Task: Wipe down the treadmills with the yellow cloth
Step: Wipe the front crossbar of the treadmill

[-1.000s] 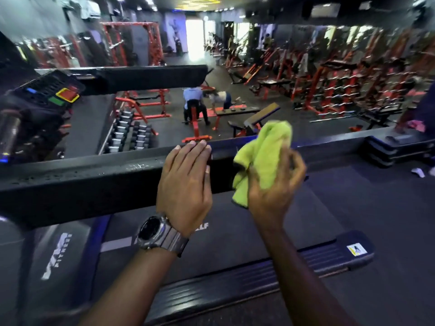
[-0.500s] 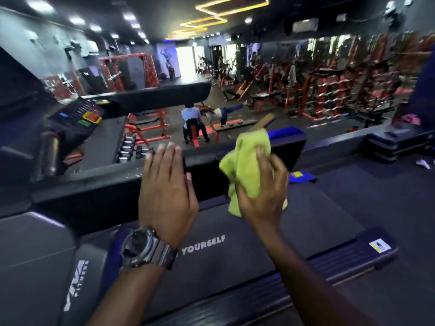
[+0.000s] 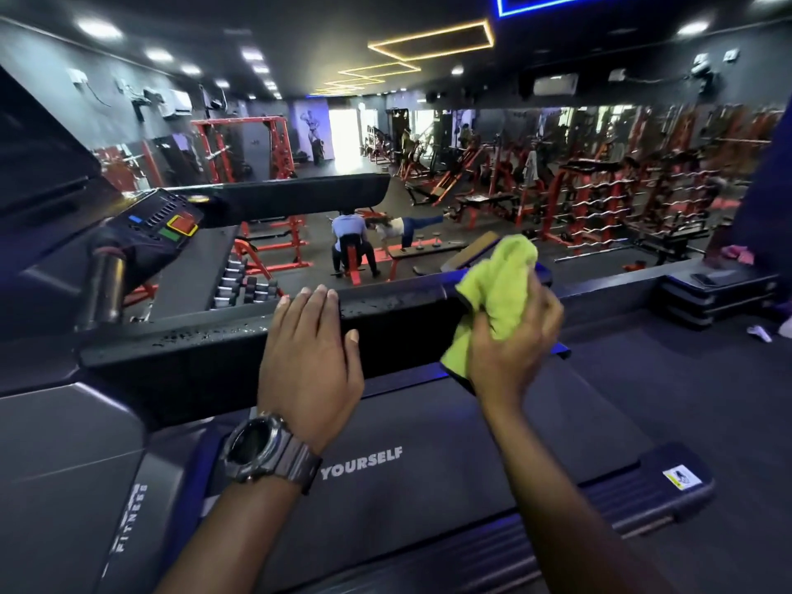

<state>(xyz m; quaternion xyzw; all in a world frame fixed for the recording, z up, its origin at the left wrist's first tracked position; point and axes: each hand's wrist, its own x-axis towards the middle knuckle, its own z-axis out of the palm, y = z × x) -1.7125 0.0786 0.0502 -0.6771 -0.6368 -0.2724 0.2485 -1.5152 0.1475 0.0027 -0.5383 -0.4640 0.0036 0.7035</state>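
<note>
Head view. Two hands in frame. The left hand (image 3: 308, 362) lies flat on the black handrail (image 3: 205, 336) of the treadmill (image 3: 428, 478), fingers straight and close together, fingertips over the rail's top edge, thumb out toward 3 o'clock. Watch (image 3: 257, 448) on the left wrist.

The right hand (image 3: 512, 345) has its fingers curled round the yellow cloth (image 3: 499, 289), which is bunched; it sits at the rail's free end, at 3 o'clock from the left hand. Part of the cloth sticks up toward 12 o'clock above the fingers, and a flap hangs toward 7 o'clock against the rail's end. One cloth counted.

Water droplets show on the rail's top face, at 9 o'clock from the left hand.

Belt below the rail carries the word "YOURSELF". Console (image 3: 163, 225) at 10 o'clock has one red, one green and one blue button. Second handrail (image 3: 300, 199) runs beyond it, at 12 o'clock.

Background: two people (image 3: 349, 246) at a bench; count of red racks cannot be told.
</note>
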